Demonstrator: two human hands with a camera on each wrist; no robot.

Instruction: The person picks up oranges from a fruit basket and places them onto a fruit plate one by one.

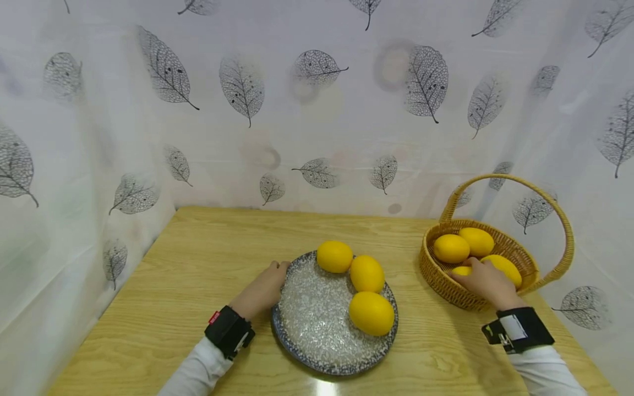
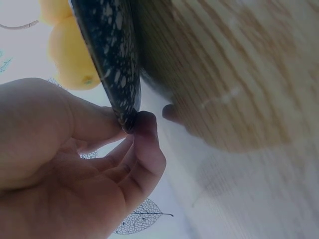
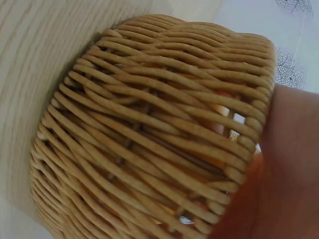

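Note:
My left hand [image 1: 266, 283] pinches the left rim of a round speckled plate [image 1: 312, 324] between thumb and fingers. In the left wrist view, the plate's dark edge [image 2: 119, 64] sits between the fingertips. Three yellow lemons lie along the plate's right side: one at the back [image 1: 334, 257], a middle lemon [image 1: 367, 274] and a front lemon [image 1: 371, 313]. My right hand [image 1: 487, 280] reaches inside the wicker basket [image 1: 443, 283], thumb and fingers around a lemon [image 1: 462, 270] that it mostly covers. The basket wall [image 3: 149, 124] hides the fingertips in the right wrist view.
More lemons lie in the basket: a left one [image 1: 451, 248], a back one [image 1: 476, 241] and a right one [image 1: 504, 269]. A tall arched handle [image 1: 564, 220] spans the basket. Leaf-printed curtains [image 1: 317, 121] enclose the wooden table [image 1: 213, 242] at the back and sides.

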